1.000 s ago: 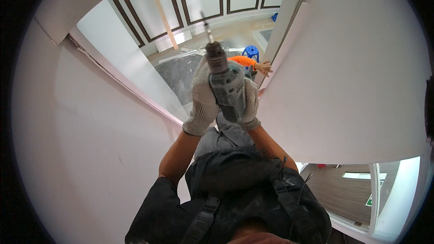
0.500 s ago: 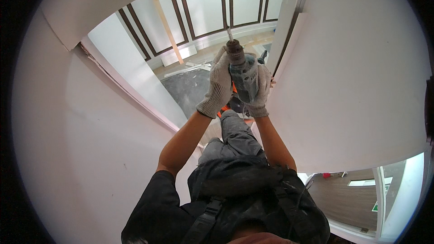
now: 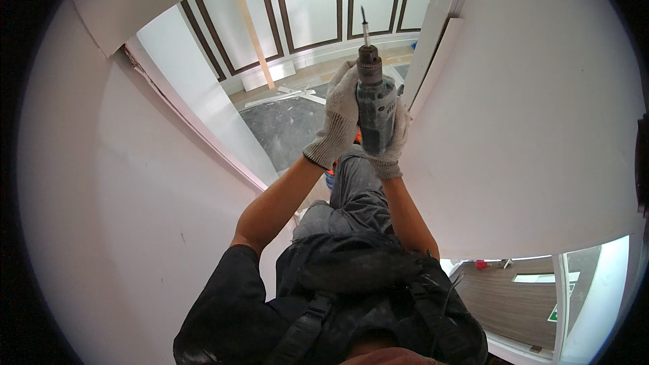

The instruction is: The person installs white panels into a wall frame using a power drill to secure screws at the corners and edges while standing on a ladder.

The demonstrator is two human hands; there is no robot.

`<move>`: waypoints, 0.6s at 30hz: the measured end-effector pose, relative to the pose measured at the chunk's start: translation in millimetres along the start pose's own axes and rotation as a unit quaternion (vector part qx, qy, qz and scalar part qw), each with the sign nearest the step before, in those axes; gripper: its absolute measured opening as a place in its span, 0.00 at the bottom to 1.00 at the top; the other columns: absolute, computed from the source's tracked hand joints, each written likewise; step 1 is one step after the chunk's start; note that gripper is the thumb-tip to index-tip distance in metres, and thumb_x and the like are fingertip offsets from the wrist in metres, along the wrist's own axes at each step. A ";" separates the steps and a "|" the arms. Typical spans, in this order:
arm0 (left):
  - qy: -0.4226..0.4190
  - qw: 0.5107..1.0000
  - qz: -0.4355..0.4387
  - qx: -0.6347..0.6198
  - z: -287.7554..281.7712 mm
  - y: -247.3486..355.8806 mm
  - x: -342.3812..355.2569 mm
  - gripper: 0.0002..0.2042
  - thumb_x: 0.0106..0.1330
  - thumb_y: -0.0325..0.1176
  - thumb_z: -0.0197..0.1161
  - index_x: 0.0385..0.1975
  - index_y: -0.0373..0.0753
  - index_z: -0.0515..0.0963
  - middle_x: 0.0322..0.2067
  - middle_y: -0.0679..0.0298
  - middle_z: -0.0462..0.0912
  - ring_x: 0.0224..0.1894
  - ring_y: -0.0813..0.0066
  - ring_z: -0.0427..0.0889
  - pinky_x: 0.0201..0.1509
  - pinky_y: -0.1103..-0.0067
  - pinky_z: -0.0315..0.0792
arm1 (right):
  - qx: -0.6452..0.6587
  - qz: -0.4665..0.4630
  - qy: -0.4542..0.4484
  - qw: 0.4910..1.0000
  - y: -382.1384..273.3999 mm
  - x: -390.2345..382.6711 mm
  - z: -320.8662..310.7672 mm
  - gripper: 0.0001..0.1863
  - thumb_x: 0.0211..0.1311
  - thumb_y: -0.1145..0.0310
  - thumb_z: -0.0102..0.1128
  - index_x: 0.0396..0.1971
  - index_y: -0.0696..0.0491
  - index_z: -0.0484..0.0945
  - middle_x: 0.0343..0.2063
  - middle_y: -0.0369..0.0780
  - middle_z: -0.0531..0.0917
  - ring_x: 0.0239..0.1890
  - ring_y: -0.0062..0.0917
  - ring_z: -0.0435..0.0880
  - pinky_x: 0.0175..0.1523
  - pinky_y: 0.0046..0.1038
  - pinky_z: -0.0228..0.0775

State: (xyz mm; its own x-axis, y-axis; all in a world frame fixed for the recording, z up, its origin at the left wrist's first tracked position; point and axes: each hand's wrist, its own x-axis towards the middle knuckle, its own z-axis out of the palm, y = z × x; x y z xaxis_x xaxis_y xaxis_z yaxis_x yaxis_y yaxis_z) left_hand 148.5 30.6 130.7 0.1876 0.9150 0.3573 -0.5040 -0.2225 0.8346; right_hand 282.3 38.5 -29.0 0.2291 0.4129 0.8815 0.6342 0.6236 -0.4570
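Note:
A dusty blue-grey power drill point(image 3: 376, 115) is held up in front of me between both gloved hands. Its dark chuck point(image 3: 369, 64) carries a long thin bit point(image 3: 366, 30) pointing away, with a dark tip. My left hand point(image 3: 342, 108), in a pale knitted glove, is wrapped along the drill's left side near the chuck. My right hand point(image 3: 397, 135), gloved alike, closes round the rear right of the drill; its fingers are partly hidden behind the body. The bit's tip shows against the panelled wall beyond, and I cannot tell that it touches anything.
White wall surfaces point(image 3: 527, 115) curve close on both sides, with a rough broken edge point(image 3: 135, 61) at the left opening. Beyond stand a panelled wall point(image 3: 311, 7), a leaning wooden strip point(image 3: 251, 34) and white offcuts point(image 3: 297, 94) on a dark floor sheet point(image 3: 277, 128).
The drill and both hands have shifted a little to the right. The drill now stands straighter, and its bit shows more fully. My grip looks the same.

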 end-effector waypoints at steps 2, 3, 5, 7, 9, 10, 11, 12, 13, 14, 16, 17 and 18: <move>-0.003 0.999 -0.029 -0.038 9.5 2.7 2.8 0.12 0.84 0.35 0.50 0.48 0.34 0.79 0.43 0.66 0.79 0.45 0.80 0.82 0.50 0.81 0.79 | 0.024 0.016 0.015 0.999 -3.2 1.8 -2.6 0.52 0.51 0.62 0.86 0.74 0.55 0.65 0.66 0.47 0.76 0.70 0.43 0.74 0.76 0.45 0.63; 0.001 0.998 -0.042 -0.056 14.1 4.5 4.8 0.12 0.83 0.35 0.51 0.47 0.34 0.79 0.42 0.66 0.79 0.45 0.81 0.82 0.50 0.81 0.78 | 0.091 0.089 0.011 0.992 -4.0 3.3 -3.2 0.50 0.52 0.65 0.84 0.74 0.56 0.65 0.65 0.46 0.76 0.69 0.41 0.75 0.75 0.43 0.65; -0.021 0.997 0.054 0.055 23.2 7.1 8.0 0.11 0.83 0.36 0.52 0.47 0.36 0.79 0.39 0.68 0.78 0.42 0.82 0.79 0.49 0.82 0.76 | 0.236 0.238 0.017 0.942 -5.1 8.2 -2.7 0.48 0.56 0.69 0.82 0.74 0.57 0.64 0.65 0.45 0.76 0.67 0.36 0.77 0.72 0.39 0.70; -0.033 0.993 0.079 0.084 25.8 11.9 10.2 0.11 0.82 0.36 0.52 0.46 0.36 0.79 0.36 0.69 0.77 0.40 0.83 0.77 0.48 0.82 0.74 | 0.373 0.275 0.062 0.884 -8.6 13.2 -3.6 0.46 0.58 0.73 0.79 0.75 0.57 0.63 0.65 0.44 0.76 0.64 0.32 0.79 0.70 0.34 0.74; -0.050 0.997 0.050 0.027 25.2 17.6 11.9 0.10 0.82 0.36 0.52 0.44 0.36 0.78 0.33 0.69 0.76 0.37 0.82 0.74 0.46 0.82 0.73 | 0.361 0.283 0.066 0.886 -17.2 17.4 -8.5 0.46 0.58 0.76 0.78 0.75 0.58 0.62 0.64 0.43 0.76 0.62 0.29 0.80 0.68 0.30 0.77; -0.053 0.997 0.036 0.046 24.3 20.7 12.4 0.11 0.82 0.36 0.52 0.43 0.36 0.77 0.33 0.68 0.75 0.37 0.81 0.73 0.45 0.81 0.72 | 0.279 0.256 0.048 0.924 -23.7 19.2 -11.5 0.47 0.58 0.77 0.77 0.76 0.59 0.61 0.64 0.43 0.76 0.62 0.29 0.81 0.67 0.29 0.78; -0.064 0.995 0.040 0.062 24.3 24.0 14.1 0.11 0.82 0.36 0.51 0.42 0.35 0.76 0.32 0.68 0.74 0.36 0.81 0.73 0.44 0.80 0.72 | 0.250 0.239 0.043 0.937 -30.3 22.1 -16.7 0.47 0.58 0.78 0.77 0.76 0.59 0.61 0.64 0.43 0.75 0.62 0.29 0.81 0.67 0.28 0.78; -0.083 0.993 0.054 0.069 25.3 27.2 17.4 0.11 0.82 0.36 0.51 0.42 0.35 0.75 0.32 0.67 0.74 0.36 0.80 0.72 0.44 0.79 0.71 | 0.220 0.222 0.038 0.949 -37.2 25.3 -21.2 0.47 0.58 0.79 0.76 0.76 0.59 0.60 0.65 0.43 0.75 0.62 0.28 0.81 0.67 0.28 0.78; -0.081 0.988 0.060 0.121 27.3 30.4 20.3 0.12 0.83 0.37 0.50 0.43 0.36 0.76 0.33 0.68 0.74 0.36 0.80 0.72 0.45 0.79 0.72 | 0.246 0.214 0.048 0.944 -43.5 28.8 -29.6 0.47 0.58 0.80 0.76 0.77 0.59 0.60 0.65 0.44 0.75 0.64 0.29 0.80 0.68 0.29 0.78; -0.085 0.980 0.076 0.163 29.1 34.5 23.9 0.12 0.84 0.37 0.49 0.45 0.37 0.77 0.35 0.68 0.74 0.37 0.81 0.73 0.46 0.79 0.73 | 0.273 0.187 0.061 0.942 -47.5 35.7 -34.0 0.47 0.58 0.80 0.75 0.77 0.59 0.60 0.66 0.44 0.75 0.65 0.29 0.79 0.69 0.30 0.77; -0.110 0.945 0.154 0.267 34.5 43.4 34.1 0.13 0.86 0.38 0.48 0.47 0.36 0.76 0.36 0.66 0.75 0.39 0.79 0.75 0.48 0.79 0.75 | 0.164 0.169 0.071 0.969 -50.9 50.9 -43.1 0.47 0.58 0.81 0.74 0.77 0.58 0.60 0.67 0.45 0.74 0.67 0.30 0.77 0.71 0.31 0.75; -0.125 0.942 0.170 0.263 37.6 47.7 39.0 0.14 0.86 0.38 0.47 0.46 0.35 0.76 0.36 0.64 0.76 0.40 0.78 0.76 0.49 0.78 0.75 | 0.108 0.152 0.081 0.979 -50.3 59.5 -47.4 0.47 0.58 0.81 0.74 0.77 0.58 0.60 0.68 0.46 0.74 0.69 0.30 0.75 0.72 0.31 0.74; -0.139 0.938 0.184 0.258 41.4 50.9 42.7 0.14 0.86 0.38 0.47 0.46 0.34 0.75 0.36 0.63 0.76 0.41 0.77 0.76 0.49 0.77 0.76 | 0.096 0.153 0.091 0.979 -49.1 67.1 -51.5 0.47 0.59 0.78 0.76 0.77 0.57 0.61 0.69 0.46 0.73 0.71 0.30 0.73 0.72 0.32 0.72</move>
State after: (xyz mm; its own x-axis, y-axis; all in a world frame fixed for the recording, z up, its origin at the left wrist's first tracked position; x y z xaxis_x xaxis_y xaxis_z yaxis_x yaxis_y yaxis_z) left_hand 165.7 44.4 205.9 0.3302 0.6363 0.6972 -0.1153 -0.7059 0.6989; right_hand 304.6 1.4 58.7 0.5259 0.4847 0.6989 0.3688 0.6105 -0.7009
